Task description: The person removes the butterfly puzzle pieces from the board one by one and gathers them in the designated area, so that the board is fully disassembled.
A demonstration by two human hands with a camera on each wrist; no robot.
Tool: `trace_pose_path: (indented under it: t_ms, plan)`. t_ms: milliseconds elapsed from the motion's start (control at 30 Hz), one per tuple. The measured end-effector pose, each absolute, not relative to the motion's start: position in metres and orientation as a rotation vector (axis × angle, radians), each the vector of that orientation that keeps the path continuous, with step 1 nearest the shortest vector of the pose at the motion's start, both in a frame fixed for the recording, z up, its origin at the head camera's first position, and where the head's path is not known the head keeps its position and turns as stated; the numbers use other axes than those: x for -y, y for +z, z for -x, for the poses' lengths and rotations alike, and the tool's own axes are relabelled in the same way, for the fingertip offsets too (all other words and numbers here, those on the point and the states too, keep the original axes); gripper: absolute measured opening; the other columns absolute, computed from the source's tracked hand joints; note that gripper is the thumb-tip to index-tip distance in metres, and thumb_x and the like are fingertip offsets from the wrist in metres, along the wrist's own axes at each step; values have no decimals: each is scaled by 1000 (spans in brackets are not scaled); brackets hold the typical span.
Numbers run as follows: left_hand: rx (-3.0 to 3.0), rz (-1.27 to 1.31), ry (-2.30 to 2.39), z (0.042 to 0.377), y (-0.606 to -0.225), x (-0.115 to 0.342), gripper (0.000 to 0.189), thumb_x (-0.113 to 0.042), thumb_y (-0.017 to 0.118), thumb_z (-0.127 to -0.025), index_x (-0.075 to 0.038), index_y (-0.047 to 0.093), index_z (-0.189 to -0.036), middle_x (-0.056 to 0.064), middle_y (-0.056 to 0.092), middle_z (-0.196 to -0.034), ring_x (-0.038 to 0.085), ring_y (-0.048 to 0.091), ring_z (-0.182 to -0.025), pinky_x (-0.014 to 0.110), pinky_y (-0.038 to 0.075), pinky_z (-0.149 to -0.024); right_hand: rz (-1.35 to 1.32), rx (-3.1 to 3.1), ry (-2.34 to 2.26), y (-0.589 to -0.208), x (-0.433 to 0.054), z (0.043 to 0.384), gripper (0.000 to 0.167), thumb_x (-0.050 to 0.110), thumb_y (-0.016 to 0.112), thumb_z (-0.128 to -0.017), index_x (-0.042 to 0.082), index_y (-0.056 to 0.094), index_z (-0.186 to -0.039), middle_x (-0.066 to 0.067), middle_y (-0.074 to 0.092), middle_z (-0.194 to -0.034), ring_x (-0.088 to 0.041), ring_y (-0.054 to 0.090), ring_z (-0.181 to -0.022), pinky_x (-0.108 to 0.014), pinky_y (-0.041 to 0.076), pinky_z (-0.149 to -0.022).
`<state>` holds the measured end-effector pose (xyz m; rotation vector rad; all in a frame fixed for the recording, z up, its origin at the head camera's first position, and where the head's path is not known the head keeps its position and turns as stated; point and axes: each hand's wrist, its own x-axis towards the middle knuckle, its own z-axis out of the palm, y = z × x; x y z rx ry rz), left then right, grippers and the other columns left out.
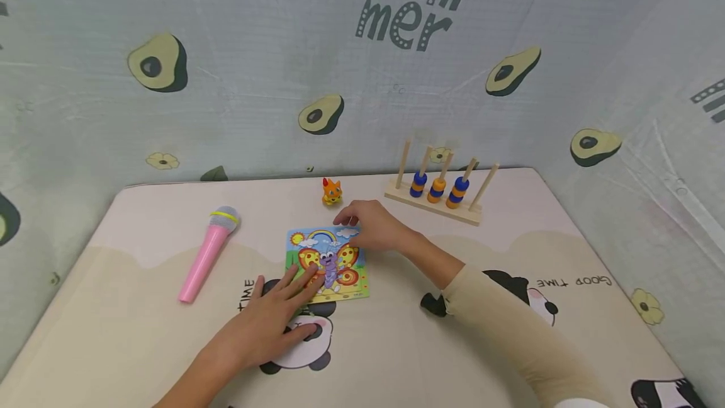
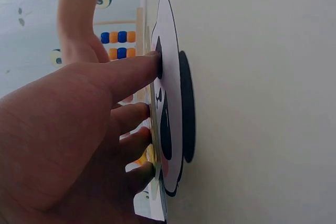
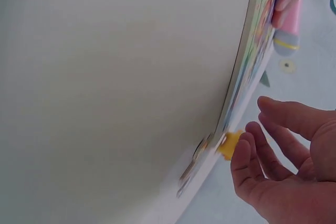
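Observation:
A square butterfly picture board [image 1: 357, 291] lies flat on the table in the head view. My left hand [image 1: 269, 323] rests its spread fingertips on the lower left part of the board, thumb on the tablecloth. Over the upper right corner of the board is my right hand [image 1: 375, 226], fingers loosely bent. In the right wrist view, that hand [image 3: 294, 166] shows a gap between thumb and fingers with nothing in it, beside the board's edge [image 3: 247, 61]. The left wrist view shows the left hand's fingers [image 2: 137, 135] touching the board.
Behind the board stands a small orange animal figure [image 1: 331, 192]. A pink toy microphone [image 1: 206, 257] lies at the left. At the back right is a wooden peg stand [image 1: 433, 203] with blue and orange beads. A printed curtain [image 1: 255, 49] hangs behind the table [image 1: 141, 332].

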<state>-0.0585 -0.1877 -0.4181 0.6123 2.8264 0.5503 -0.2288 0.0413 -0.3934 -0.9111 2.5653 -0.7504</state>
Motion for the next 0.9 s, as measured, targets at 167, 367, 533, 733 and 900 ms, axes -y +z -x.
trace_pose_path:
  t_ms: [167, 367, 533, 733, 900]
  plan:
    - [-2827, -622, 541, 58, -418, 186, 72, -50, 65, -100, -26, 39, -163, -1, 31, -172, 39, 24, -159, 85, 17, -112, 931, -2537, -760, -394, -28, 226, 41, 8, 82, -88, 9, 73, -127, -4, 72, -120, -21, 62, -110, -35, 55, -97]
    - [-2822, -612, 514, 59, -417, 186, 73, -52, 64, -100, -25, 38, -163, -2, 29, -172, 37, 22, -160, 85, 16, -112, 944, -2545, -718, -397, -15, 226, 39, 8, 81, -87, 10, 73, -126, -4, 73, -118, -19, 64, -110, -34, 55, -98]
    - [-2815, -602, 514, 59, -417, 186, 73, -52, 64, -100, -26, 38, -163, -2, 28, -173, 38, 22, -160, 85, 15, -113, 910, -2526, -697, -396, -9, 225, 41, 9, 83, -87, 9, 73, -127, -6, 73, -120, -20, 64, -112, -35, 55, -102]
    - [-2818, -606, 522, 59, -419, 186, 73, -50, 65, -99, -26, 38, -163, 0, 30, -172, 38, 23, -160, 85, 15, -113, 914, -2525, -675, -398, -7, 226, 42, 10, 83, -87, 10, 73, -127, -5, 73, -120, -19, 64, -111, -34, 56, -101]
    - [-2817, -601, 520, 59, -420, 186, 74, -49, 66, -99, -26, 38, -163, 1, 31, -172, 38, 22, -160, 85, 15, -113, 936, -2537, -650, -400, -6, 229, 42, 10, 82, -86, 11, 73, -127, -5, 73, -118, -18, 63, -107, -33, 56, -99]
